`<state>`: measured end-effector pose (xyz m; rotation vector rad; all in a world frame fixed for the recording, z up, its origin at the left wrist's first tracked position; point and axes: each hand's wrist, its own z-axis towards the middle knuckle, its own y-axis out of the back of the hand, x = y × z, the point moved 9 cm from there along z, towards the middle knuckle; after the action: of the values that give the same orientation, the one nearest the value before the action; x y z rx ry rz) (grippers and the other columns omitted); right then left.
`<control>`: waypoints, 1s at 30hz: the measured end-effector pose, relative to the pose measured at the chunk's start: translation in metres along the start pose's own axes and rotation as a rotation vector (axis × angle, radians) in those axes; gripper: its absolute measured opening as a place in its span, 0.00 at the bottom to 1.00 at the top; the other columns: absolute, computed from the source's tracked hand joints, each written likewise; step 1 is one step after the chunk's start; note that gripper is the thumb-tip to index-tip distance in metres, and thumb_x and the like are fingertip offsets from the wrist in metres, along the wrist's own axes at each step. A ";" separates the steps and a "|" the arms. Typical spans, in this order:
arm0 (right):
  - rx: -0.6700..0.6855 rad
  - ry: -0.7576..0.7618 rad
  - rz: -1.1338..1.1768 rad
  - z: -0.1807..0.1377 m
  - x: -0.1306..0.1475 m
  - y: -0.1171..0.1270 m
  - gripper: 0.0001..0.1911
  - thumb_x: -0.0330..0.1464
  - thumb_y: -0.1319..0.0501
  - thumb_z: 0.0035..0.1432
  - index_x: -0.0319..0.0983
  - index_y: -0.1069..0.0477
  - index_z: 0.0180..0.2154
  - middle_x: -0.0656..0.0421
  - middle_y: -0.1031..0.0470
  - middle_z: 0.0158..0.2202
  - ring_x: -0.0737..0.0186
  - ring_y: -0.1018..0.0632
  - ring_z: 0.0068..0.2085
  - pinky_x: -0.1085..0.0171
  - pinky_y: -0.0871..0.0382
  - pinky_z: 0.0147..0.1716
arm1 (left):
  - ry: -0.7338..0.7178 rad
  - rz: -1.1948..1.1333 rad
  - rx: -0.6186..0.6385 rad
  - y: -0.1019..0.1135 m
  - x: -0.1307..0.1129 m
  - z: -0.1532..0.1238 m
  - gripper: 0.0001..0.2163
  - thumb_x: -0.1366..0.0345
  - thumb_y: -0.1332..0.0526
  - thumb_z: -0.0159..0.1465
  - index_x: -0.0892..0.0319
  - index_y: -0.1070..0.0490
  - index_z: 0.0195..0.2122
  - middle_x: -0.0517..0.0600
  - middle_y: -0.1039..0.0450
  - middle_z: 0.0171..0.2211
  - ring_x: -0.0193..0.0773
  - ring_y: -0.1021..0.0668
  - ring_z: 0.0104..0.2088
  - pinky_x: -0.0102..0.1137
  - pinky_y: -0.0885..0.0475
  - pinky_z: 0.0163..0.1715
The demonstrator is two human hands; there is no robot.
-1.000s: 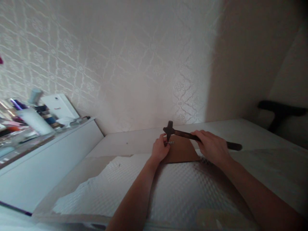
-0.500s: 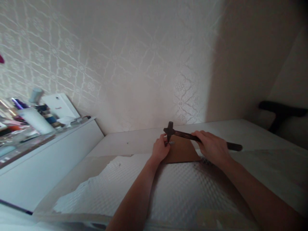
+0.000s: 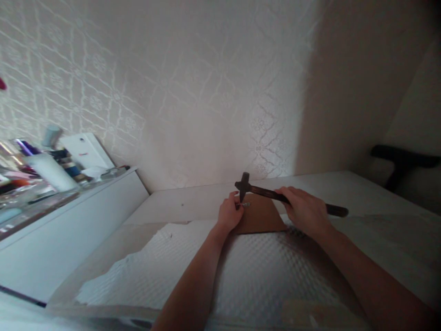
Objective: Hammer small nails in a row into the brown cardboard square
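Observation:
My right hand is wrapped round the dark wooden handle of a hammer. The hammer's dark metal head sits just above and right of my left fingertips, its tapered end pointing down. My left hand rests at the left edge of a brown board, fingers pinched. At those fingertips lies a small shiny metal piece, too blurred to name more closely. Whether the hammer head touches it I cannot tell. The board lies flat on a white quilted-looking sheet.
Left stands a white cabinet crowded with bottles, a white tube and a white box. Patterned wallpaper rises behind the work surface. A dark T-shaped object is at the far right.
The hammer has shifted very slightly up and to the right at its head. My left hand, the board and the small metal piece look the same.

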<state>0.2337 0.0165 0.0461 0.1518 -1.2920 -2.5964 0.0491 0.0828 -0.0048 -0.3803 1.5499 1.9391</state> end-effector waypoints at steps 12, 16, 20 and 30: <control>0.021 0.000 0.013 0.001 0.004 0.001 0.14 0.24 0.48 0.58 0.43 0.31 0.43 0.59 0.25 0.37 0.61 0.25 0.37 0.65 0.39 0.29 | 0.017 -0.027 -0.014 0.002 0.001 -0.001 0.22 0.74 0.43 0.57 0.56 0.40 0.53 0.48 0.24 0.38 0.40 0.24 0.42 0.34 0.32 0.45; 0.018 -0.001 -0.001 0.000 0.003 0.002 0.15 0.24 0.48 0.57 0.43 0.31 0.43 0.59 0.25 0.37 0.61 0.25 0.37 0.65 0.40 0.28 | 0.015 -0.028 -0.010 0.002 0.001 -0.001 0.22 0.74 0.43 0.57 0.56 0.40 0.53 0.48 0.24 0.38 0.39 0.24 0.42 0.34 0.32 0.45; 0.013 -0.016 -0.007 0.000 0.001 0.003 0.15 0.24 0.48 0.57 0.42 0.32 0.44 0.59 0.25 0.37 0.60 0.25 0.37 0.65 0.39 0.29 | 0.007 -0.043 -0.010 0.001 0.002 0.000 0.23 0.75 0.43 0.57 0.56 0.41 0.53 0.47 0.24 0.38 0.39 0.24 0.42 0.34 0.33 0.46; 0.002 0.006 0.003 0.000 0.002 0.000 0.15 0.24 0.48 0.57 0.43 0.32 0.44 0.59 0.25 0.37 0.61 0.25 0.37 0.65 0.40 0.29 | 0.042 -0.040 -0.018 0.003 0.002 -0.002 0.23 0.73 0.41 0.56 0.55 0.40 0.53 0.48 0.24 0.39 0.41 0.24 0.43 0.35 0.32 0.46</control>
<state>0.2314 0.0161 0.0465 0.1575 -1.2920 -2.5900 0.0455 0.0814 -0.0040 -0.4591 1.5409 1.9275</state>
